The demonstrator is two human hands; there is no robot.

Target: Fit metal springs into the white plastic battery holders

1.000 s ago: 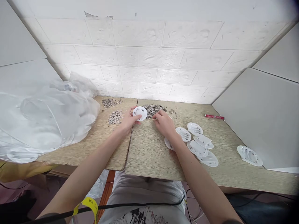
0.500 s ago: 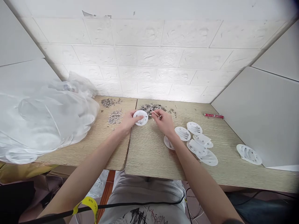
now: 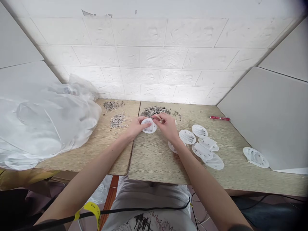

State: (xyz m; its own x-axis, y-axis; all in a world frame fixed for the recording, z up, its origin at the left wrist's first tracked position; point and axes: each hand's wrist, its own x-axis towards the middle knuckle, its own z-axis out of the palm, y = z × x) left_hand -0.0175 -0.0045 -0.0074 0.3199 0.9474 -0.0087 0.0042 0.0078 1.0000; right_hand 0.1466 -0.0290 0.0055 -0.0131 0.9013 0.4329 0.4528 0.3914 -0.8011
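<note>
- A small round white disc (image 3: 149, 125) is held between the two hands, just above the table (image 3: 154, 157).
- The disc is gripped at its left edge by the left hand (image 3: 135, 127), with the fingers closed on it.
- A tiny metal piece (image 3: 160, 120) is pinched in the right hand (image 3: 168, 125), touching the disc's right side.
- Both hands are equally near the disc.
- A heap of metal bits (image 3: 154, 111) lies just beyond the hands.
- More white discs (image 3: 202, 144) lie to the right of the right hand.
</note>
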